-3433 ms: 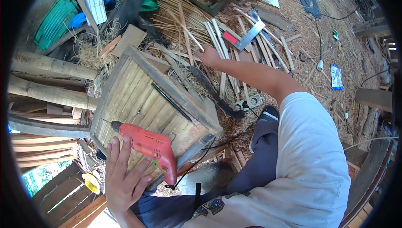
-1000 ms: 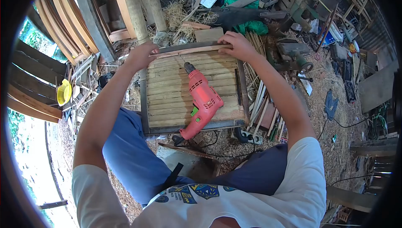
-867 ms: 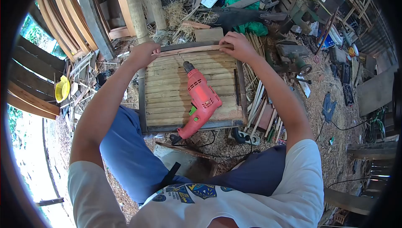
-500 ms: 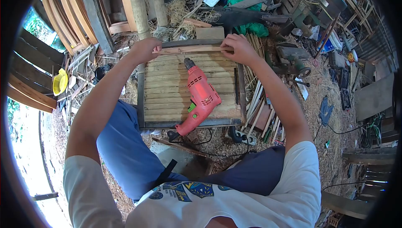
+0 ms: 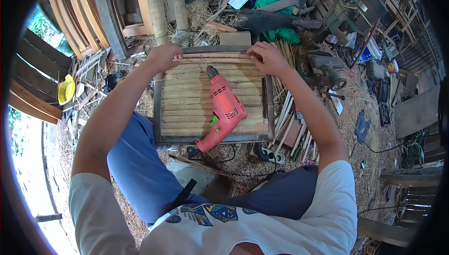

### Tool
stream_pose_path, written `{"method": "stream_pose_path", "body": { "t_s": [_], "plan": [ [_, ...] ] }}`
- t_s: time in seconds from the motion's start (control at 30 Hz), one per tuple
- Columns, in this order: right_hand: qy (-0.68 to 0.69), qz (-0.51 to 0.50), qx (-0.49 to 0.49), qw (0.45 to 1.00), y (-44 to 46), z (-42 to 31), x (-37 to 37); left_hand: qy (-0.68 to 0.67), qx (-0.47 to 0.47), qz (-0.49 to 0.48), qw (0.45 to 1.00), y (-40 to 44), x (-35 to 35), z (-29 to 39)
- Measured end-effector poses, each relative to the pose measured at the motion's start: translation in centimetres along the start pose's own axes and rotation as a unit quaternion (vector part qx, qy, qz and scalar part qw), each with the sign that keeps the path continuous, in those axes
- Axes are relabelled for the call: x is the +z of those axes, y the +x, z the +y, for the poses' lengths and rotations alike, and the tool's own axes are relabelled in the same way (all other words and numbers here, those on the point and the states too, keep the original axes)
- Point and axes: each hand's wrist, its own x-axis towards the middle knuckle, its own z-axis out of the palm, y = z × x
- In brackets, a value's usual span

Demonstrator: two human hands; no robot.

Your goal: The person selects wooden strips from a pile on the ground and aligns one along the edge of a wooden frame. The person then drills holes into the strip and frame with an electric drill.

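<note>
My left hand (image 5: 163, 57) is closed around the left end of a thin wooden strip (image 5: 220, 60) at the far edge of a small table topped with bamboo slats (image 5: 182, 107). At the strip's other end, my right hand (image 5: 268, 58) pinches it between thumb and fingers. A dark line with small marks runs along the strip; whether it is one piece or two laid together I cannot tell. A red power drill (image 5: 227, 105) lies on the slats below the strip, its bit pointing toward it and its handle over the near edge.
A power strip (image 5: 273, 156) and black cord lie below the table's near edge. Thin wooden sticks (image 5: 285, 114) are piled at the right, beside a metal vise (image 5: 329, 72). Curved wooden pieces (image 5: 82, 14) stand at the upper left, near a yellow container (image 5: 67, 90).
The wooden strip has turned or shifted slightly, so a dark marked line now shows along it. My right hand's fingers have lifted a little; the drill stays in place.
</note>
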Motion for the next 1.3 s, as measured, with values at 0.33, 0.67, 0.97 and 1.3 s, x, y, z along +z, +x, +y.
{"method": "stream_pose_path", "body": {
  "t_s": [0.33, 0.67, 0.97, 1.3],
  "plan": [
    [-0.072, 0.019, 0.040, 0.996, 1.7, 0.4, 0.3, -0.006, -0.009, 0.020, 1.000, -0.1, 0.0, 0.0],
    [0.057, 0.193, 0.202, 0.959, -2.4, 4.9, -0.7, -0.021, 0.012, 0.019, 1.000, 0.3, 0.9, -0.5],
    [0.179, 0.146, 0.312, 0.921, -5.7, 2.6, 0.8, -0.078, 0.029, 0.065, 0.994, -0.2, 0.9, -2.7],
    [-0.078, 0.089, 0.070, 0.991, -3.5, 0.0, -1.0, -0.102, 0.024, 0.006, 0.994, -1.1, 0.1, -6.6]
  ]
}}
